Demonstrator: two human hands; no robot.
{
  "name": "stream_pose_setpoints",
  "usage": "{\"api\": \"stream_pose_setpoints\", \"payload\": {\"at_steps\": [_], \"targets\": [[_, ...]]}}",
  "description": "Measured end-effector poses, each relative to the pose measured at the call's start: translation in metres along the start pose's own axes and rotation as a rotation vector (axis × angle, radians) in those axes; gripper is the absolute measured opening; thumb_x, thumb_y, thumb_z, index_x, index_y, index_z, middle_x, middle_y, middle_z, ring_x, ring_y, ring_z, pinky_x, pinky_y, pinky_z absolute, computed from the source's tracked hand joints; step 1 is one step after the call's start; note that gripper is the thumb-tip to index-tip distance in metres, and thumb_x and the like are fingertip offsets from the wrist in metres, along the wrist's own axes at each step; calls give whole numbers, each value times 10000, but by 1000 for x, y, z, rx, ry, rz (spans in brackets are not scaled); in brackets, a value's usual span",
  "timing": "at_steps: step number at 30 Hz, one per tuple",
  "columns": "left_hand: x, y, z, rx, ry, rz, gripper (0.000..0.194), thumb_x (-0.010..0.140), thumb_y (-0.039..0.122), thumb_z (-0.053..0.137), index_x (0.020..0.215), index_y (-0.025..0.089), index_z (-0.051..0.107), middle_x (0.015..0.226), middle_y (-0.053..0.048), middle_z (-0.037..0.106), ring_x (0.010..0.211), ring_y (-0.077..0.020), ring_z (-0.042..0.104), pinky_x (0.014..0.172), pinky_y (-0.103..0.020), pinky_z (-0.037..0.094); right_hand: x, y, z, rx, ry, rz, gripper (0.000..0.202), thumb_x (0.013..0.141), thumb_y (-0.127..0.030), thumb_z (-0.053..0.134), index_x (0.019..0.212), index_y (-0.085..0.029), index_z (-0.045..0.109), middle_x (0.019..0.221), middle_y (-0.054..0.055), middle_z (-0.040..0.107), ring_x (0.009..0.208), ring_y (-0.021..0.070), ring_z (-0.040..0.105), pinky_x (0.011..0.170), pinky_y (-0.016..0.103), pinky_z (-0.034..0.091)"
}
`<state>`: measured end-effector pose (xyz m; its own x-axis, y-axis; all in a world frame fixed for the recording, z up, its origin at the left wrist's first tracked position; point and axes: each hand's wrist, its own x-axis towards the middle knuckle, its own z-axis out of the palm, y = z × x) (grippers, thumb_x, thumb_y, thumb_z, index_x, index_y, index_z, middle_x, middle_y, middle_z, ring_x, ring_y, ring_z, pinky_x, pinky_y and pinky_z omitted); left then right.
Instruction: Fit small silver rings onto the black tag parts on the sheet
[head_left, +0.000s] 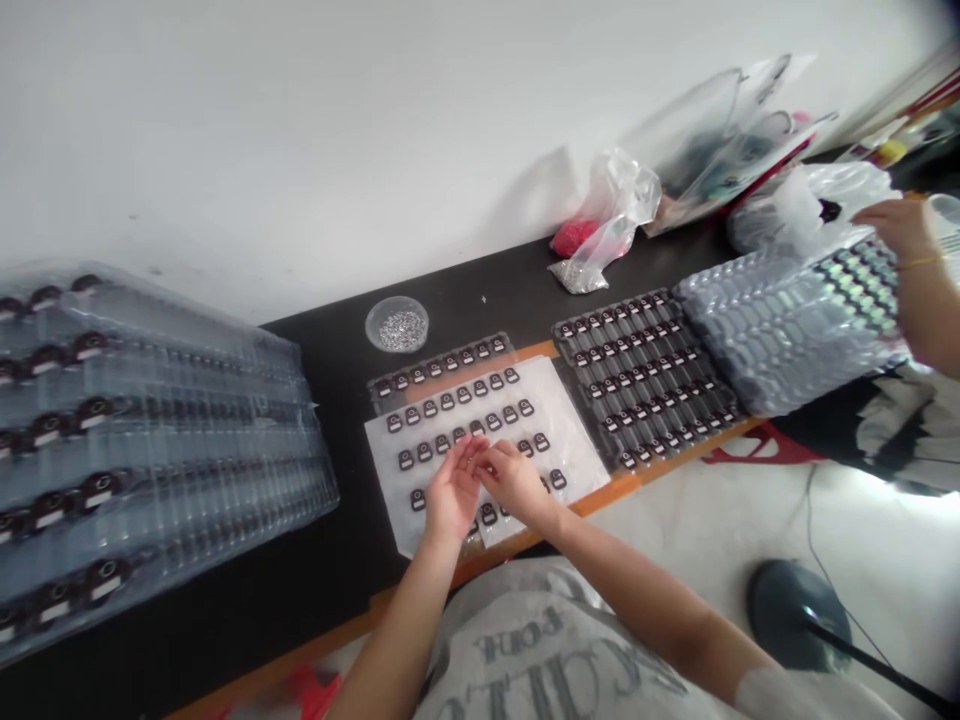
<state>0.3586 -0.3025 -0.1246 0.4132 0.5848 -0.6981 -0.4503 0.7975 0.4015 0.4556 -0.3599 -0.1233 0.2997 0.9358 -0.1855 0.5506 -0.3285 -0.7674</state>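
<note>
My left hand [452,495] is turned palm up over a white sheet [559,400], its fingers slightly cupped. Against its fingertips, my right hand [516,483] makes a pinch; whatever sits between the fingers is too small to make out. Both hands hover above rows of small black parts [448,401] with pale labels, laid out on the sheet. My hands cover some of these parts. Just behind the sheet lies a clear tray [375,400] with one more row of black parts. A round clear dish [397,325] of tiny silvery pieces stands beyond it.
Stacked clear trays [225,440] with black parts fill the left side. A filled tray [652,380] and more stacked trays [757,330] lie to the right. Plastic bags [600,235] stand by the wall. At far right, another person's hand [904,230] reaches over the trays.
</note>
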Motion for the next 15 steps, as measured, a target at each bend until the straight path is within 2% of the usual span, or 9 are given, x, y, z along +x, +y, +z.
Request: {"api": "stream_pose_setpoints", "payload": {"at_steps": [5, 11, 15], "targets": [[-3, -5, -5, -43, -11, 4, 204, 801, 208, 521, 900, 131, 682, 941, -87, 690, 953, -172, 625, 868, -286, 476, 1, -9, -4, -113, -100, 76, 105, 760, -126, 528, 804, -156, 618, 784, 58, 579, 693, 154, 556, 670, 254, 442], [-8, -12, -14, -63, 23, -61, 200, 798, 208, 531, 897, 130, 687, 954, -91, 692, 957, -157, 622, 881, -259, 461, -4, -6, -3, -218, -202, -24, 130, 781, -146, 504, 849, -135, 615, 858, 99, 612, 753, 184, 565, 695, 282, 444], [-11, -17, -16, -75, 27, -39, 203, 804, 200, 523, 888, 122, 690, 942, -92, 696, 952, -148, 622, 902, -255, 440, -5, -6, -3, -236, -272, 15, 158, 788, -141, 492, 871, -119, 625, 890, 129, 624, 762, 199, 575, 690, 287, 442]]}}
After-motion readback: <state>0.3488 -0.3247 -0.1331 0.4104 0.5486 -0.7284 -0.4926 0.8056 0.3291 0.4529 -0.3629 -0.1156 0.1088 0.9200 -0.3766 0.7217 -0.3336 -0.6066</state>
